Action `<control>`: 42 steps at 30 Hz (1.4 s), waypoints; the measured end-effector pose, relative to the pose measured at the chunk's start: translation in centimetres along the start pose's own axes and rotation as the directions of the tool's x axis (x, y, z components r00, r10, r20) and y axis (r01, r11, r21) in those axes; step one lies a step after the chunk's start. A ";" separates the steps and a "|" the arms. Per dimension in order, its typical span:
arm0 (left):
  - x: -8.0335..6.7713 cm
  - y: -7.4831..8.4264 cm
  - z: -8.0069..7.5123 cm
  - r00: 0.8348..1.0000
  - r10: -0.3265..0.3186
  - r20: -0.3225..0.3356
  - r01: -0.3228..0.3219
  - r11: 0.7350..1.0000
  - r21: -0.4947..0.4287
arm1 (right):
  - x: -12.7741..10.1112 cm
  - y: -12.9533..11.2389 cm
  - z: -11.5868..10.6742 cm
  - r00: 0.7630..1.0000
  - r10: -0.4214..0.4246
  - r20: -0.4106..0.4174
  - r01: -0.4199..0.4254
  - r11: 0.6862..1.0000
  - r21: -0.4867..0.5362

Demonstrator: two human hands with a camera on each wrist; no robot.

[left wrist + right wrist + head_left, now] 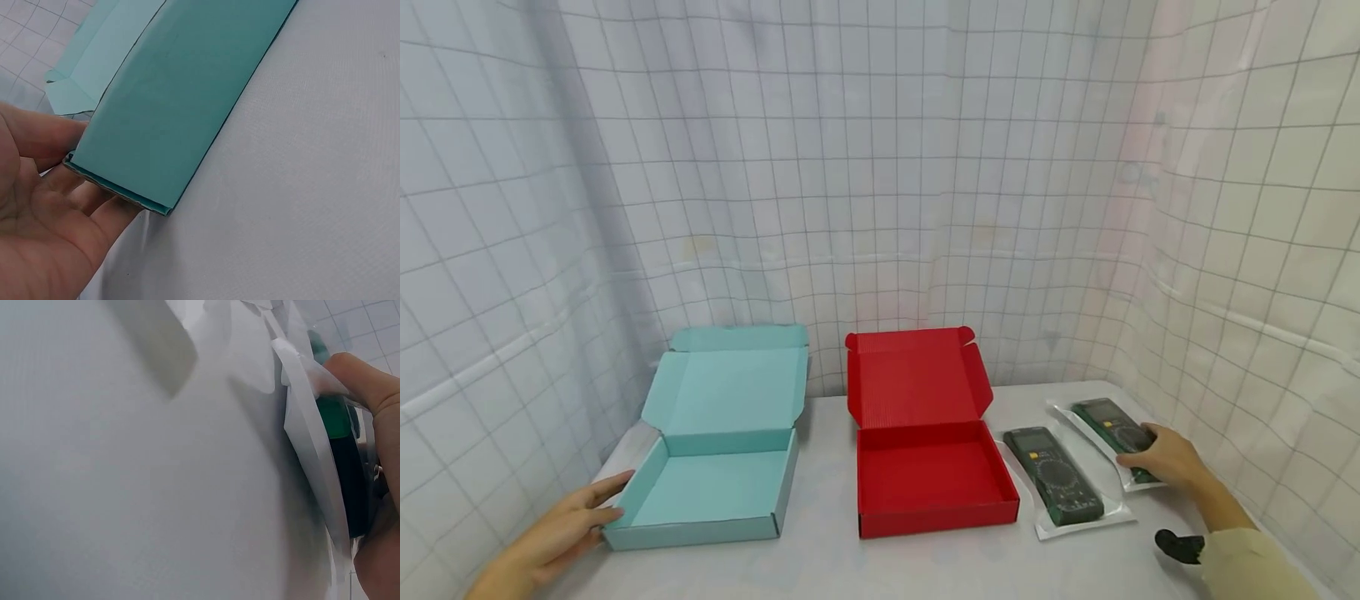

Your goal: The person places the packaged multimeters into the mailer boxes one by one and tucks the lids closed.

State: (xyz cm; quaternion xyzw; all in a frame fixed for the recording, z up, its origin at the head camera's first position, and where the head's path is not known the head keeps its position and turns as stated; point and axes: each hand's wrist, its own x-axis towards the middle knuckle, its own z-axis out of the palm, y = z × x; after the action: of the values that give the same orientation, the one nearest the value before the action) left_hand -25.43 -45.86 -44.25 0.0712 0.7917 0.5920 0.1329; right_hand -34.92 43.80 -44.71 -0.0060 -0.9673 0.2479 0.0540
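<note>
Leftward, the left hand point(561, 529) lies flat-fingered against the teal box point(715, 492) corner; the right hand point(1165, 458) grips a bagged multimeter point(1112, 425).

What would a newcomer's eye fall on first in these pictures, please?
Probably the open red box at the table's centre, with the open teal box to its left, where the left hand touches its corner. To the right lie two bagged multimeters; the right hand rests on the far multimeter, beside the near multimeter.

A white table point(820, 558) is seen; on it an open teal box point(707, 492) is placed at left; an open red box point(928, 479) beside it; two bagged multimeters point(1054, 475) point(1116, 433) at right.
</note>
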 end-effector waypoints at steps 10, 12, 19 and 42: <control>0.0 -0.5 0.0 0.999 0.034 0.003 -0.034 0.999 -0.041 | 0.0 -0.8 -1.6 0.998 -0.059 -0.014 0.059 0.998 -0.012; 0.1 -0.5 0.1 0.999 0.051 0.015 -0.050 0.997 -0.061 | 0.0 -1.2 -1.9 0.998 -0.068 -0.014 0.068 0.998 0.000; 0.1 -0.4 0.3 0.999 0.031 0.012 -0.031 0.999 -0.031 | 0.5 -2.8 -2.9 0.987 -0.154 -0.042 0.155 0.988 0.021; 0.2 0.5 0.3 0.997 -0.072 0.014 0.072 0.997 -0.024 | 2.3 -9.2 -5.1 0.961 -0.275 -0.009 0.275 0.961 0.042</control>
State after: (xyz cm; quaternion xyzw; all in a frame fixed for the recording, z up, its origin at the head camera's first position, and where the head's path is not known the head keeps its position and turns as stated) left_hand -25.56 -45.34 -43.90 0.0450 0.7857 0.5958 0.1603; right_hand -36.49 38.22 -35.61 0.1291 -0.9531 0.2585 0.0897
